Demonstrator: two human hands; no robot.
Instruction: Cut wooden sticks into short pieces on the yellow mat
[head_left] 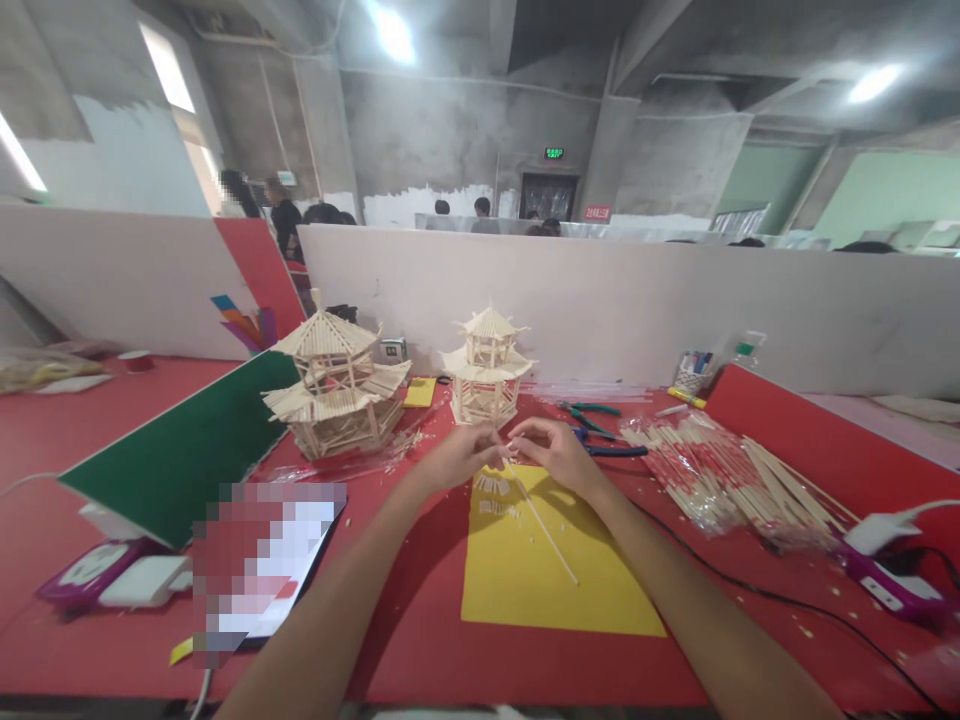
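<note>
My left hand (474, 450) is closed, its fingertips pinching the upper end of a thin wooden stick (545, 527). The stick slants down to the right over a yellow sheet (555, 605). Close beside it, my right hand (553, 452) has its thumb and fingers pinched together near the same end; what lies between them is too small to make out. Short cut stick pieces (493, 485) lie in rows on the sheet below my hands. Behind my hands stands a small two-tiered wooden stick pavilion (489, 368).
A larger stick pavilion (337, 385) stands at left, above a tablet (300, 570). Pliers (619, 450) lie right of my hands, near bagged wooden sticks (705, 470). A green divider (187, 450) and a red divider (825, 440) flank the table. A black cable (720, 570) crosses the right side.
</note>
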